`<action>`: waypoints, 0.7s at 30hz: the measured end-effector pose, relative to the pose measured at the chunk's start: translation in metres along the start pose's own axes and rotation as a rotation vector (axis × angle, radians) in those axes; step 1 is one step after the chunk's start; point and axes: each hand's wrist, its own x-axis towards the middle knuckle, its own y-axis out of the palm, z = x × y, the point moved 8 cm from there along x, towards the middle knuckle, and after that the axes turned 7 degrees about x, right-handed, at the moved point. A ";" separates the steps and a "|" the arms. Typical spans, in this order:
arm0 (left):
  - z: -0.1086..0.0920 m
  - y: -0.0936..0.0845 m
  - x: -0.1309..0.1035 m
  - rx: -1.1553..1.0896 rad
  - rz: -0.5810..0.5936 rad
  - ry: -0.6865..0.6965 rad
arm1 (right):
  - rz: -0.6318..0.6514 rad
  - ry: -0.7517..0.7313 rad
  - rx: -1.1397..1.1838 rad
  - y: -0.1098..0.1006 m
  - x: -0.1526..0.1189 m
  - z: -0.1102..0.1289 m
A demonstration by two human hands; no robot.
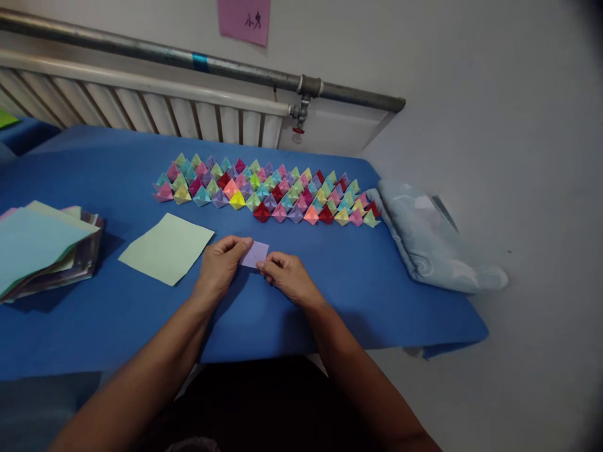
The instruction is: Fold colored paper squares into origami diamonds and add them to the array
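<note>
A small square of purple paper point(255, 253) is held up between my two hands, just above the blue cloth. My left hand point(223, 260) pinches its left edge, thumb on top. At its lower right corner, the thumb and fingers of my right hand point(285, 274) are closed on the same paper. A larger pale green sheet point(167, 249) lies flat to the left of my left hand. Beyond my hands stand rows of small folded paper boats point(262, 211) in many colours.
A stack of coloured paper point(44, 245) sits at the left on the blue tablecloth point(377, 301). A folded grey-blue cloth point(419, 232) lies at the right by the wall. Behind the table run a white radiator point(155, 113) and a metal pipe point(245, 75) with a red-handled valve point(298, 130).
</note>
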 end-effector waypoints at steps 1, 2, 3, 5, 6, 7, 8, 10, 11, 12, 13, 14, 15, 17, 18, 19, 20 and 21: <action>0.000 0.000 0.000 0.009 0.001 0.008 | 0.003 0.008 0.003 0.001 0.000 0.000; 0.001 0.000 0.001 0.017 0.004 0.014 | 0.007 0.011 0.000 0.001 0.000 0.000; 0.002 0.000 0.001 0.019 0.007 0.020 | 0.009 0.007 -0.004 0.001 0.000 0.000; 0.006 0.000 0.003 0.007 0.010 0.022 | 0.010 0.001 -0.008 0.001 -0.001 0.001; 0.008 0.001 0.005 -0.005 0.015 0.019 | 0.009 0.008 -0.003 0.001 -0.001 0.001; 0.011 0.002 0.006 -0.016 0.023 0.014 | 0.007 0.023 0.007 0.001 -0.002 0.000; 0.013 0.003 0.008 -0.024 0.032 0.009 | 0.005 0.045 0.022 0.001 -0.002 -0.001; 0.016 0.006 0.011 -0.020 0.058 0.002 | -0.006 0.098 0.060 0.001 -0.003 -0.004; 0.016 0.007 0.012 -0.020 0.069 -0.003 | -0.017 0.125 0.080 0.001 -0.003 -0.006; 0.016 0.006 0.012 -0.010 0.074 0.001 | -0.035 0.153 0.098 0.000 -0.004 -0.007; 0.013 0.002 0.011 0.027 0.063 0.030 | -0.059 0.181 0.112 -0.001 -0.004 -0.009; 0.007 -0.002 0.008 0.102 0.042 0.097 | -0.086 0.213 0.117 -0.003 -0.006 -0.012; -0.001 -0.007 0.003 0.210 0.016 0.203 | -0.114 0.247 0.117 -0.004 -0.007 -0.014; -0.024 -0.009 -0.017 0.510 -0.024 0.529 | -0.152 0.306 0.115 -0.007 -0.013 -0.017; -0.031 -0.004 -0.030 0.641 -0.009 0.695 | -0.163 0.331 0.118 -0.008 -0.016 -0.018; -0.035 0.002 -0.044 0.746 0.019 0.838 | -0.171 0.351 0.122 -0.009 -0.019 -0.019; -0.035 0.009 -0.056 0.836 0.049 0.950 | -0.177 0.369 0.129 -0.009 -0.022 -0.019; -0.034 0.015 -0.066 0.911 0.068 1.038 | -0.182 0.386 0.137 -0.009 -0.025 -0.019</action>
